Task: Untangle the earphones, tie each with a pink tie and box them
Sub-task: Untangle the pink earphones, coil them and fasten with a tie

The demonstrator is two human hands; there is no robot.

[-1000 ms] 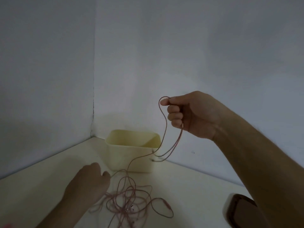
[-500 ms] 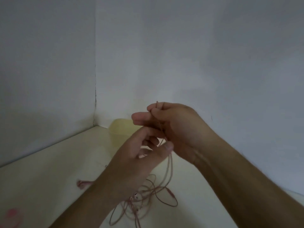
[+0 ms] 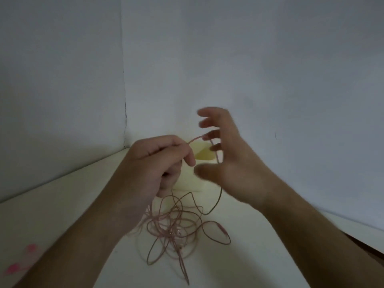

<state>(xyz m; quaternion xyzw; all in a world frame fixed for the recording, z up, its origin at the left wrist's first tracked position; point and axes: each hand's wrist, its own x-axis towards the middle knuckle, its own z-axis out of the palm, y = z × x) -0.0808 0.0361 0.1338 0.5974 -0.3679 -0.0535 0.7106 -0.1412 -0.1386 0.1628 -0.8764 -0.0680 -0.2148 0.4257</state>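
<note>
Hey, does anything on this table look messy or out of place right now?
Yes: the pink earphone cables lie in a knotted heap before the box, and pink ties sit loose at the left edge.

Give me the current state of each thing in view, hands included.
Left hand: fingers curled, pinching the cord.
Right hand: fingers spread, blurred; cord loops over them.
Earphone cord: still a tangled heap on the table, one strand lifted to the hands.
Box: open top, upright, behind the hands; contents hidden.
Pink ties: lying loose on the table, unused.
Table: holds the tangle, box and ties.
</note>
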